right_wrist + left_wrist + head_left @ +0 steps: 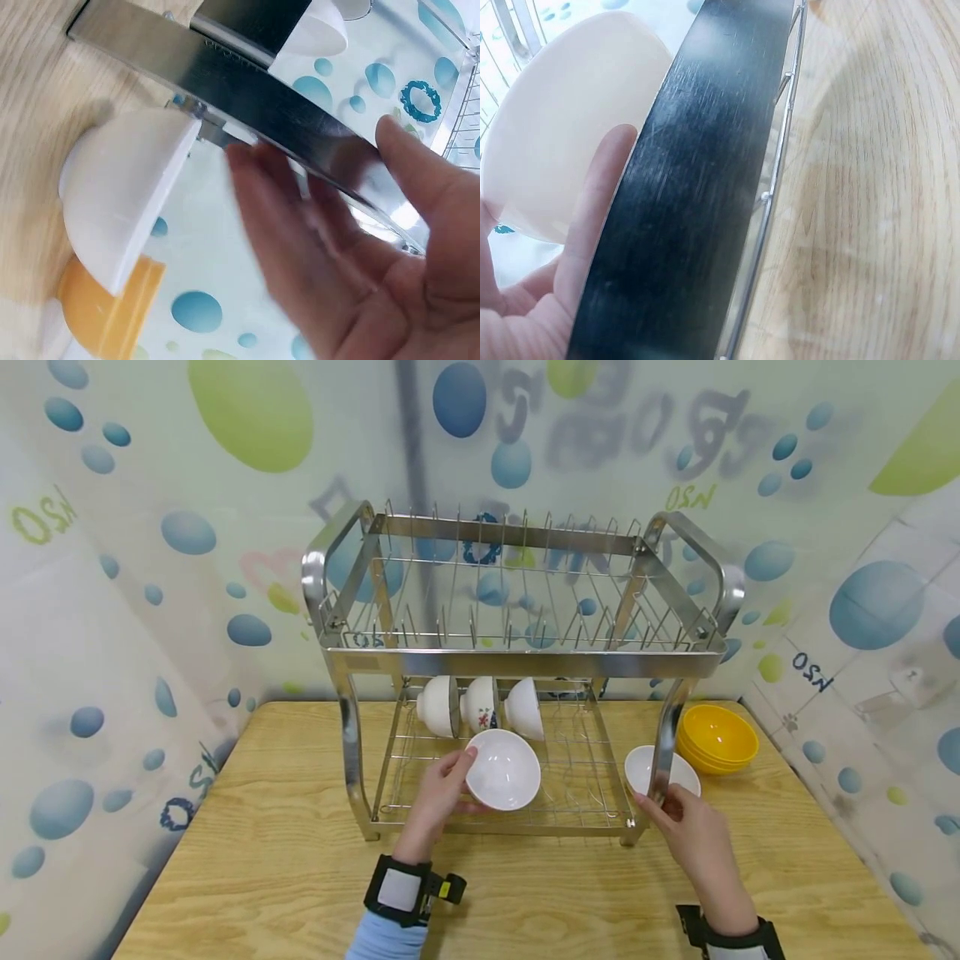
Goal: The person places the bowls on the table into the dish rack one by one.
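Observation:
My left hand [441, 789] holds a white bowl [503, 770] at its left side, above the front of the dish rack's lower tier. The bowl's inside faces the head camera. In the left wrist view a finger lies along the bowl's outside [585, 97], partly behind the rack's metal front bar [682, 180]. My right hand [702, 835] grips the right front leg [666, 735] of the metal dish rack, thumb on one side and fingers on the other. Just behind that leg, a second white bowl [682, 775] stands on the table.
Three bowls stand on edge in a row on the lower tier: a white bowl [438, 706], a flower-patterned bowl [480, 705] and another white bowl [525, 708]. Stacked yellow bowls [718, 745] sit right of the rack. The upper tier [525, 662] has upright wire dividers.

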Demonstrator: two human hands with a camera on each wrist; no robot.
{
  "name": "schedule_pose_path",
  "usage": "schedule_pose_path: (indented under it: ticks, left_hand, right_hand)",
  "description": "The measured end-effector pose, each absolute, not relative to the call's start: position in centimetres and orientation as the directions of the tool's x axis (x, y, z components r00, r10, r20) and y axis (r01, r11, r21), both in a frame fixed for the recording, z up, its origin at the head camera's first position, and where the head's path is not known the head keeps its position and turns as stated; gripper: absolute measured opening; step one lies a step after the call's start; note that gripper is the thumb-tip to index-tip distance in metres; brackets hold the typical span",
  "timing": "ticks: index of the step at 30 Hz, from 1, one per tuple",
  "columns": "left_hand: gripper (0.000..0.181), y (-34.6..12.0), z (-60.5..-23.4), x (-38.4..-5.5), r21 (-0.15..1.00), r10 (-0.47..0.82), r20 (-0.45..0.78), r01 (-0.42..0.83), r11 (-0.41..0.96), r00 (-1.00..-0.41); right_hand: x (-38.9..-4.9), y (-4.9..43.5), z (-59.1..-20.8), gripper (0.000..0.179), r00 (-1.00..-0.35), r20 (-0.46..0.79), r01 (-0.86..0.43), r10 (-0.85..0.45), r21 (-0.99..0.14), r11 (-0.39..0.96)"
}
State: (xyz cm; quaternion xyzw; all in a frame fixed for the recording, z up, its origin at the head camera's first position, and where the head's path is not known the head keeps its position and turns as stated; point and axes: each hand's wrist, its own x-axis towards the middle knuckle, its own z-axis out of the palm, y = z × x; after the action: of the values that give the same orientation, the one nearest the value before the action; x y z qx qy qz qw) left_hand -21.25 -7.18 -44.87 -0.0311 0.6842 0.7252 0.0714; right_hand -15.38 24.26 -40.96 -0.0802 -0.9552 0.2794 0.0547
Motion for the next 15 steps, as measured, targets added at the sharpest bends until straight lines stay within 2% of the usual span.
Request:
schedule_pose_path:
  ticks: [4,7,15]
  left_hand:
    - [0.06,-7.31,-44.88,-21.29,0.987,0.058,-0.153,-0.155,-0.049,-0.987]
    - [0.061,-7.33,-44.93,-21.27,0.988,0.055,-0.147,-0.15,-0.045,-0.988]
    - [0.052,-6.56,-44.47,-21.04,0.993,0.04,-0.107,-0.109,-0.05,-0.993]
  right_hand:
    - [-15.5,24.01,-41.11,0.027,-0.984,0.068,0.092,0.163,-0.593,0.8]
    - [-15.61,23.9,-41.13,0.026,-0.988,0.037,0.093,0.147,-0.614,0.784]
    - [-15.62,23.96,-41.22,0.025,-0.991,0.022,0.089,0.131,-0.62,0.779]
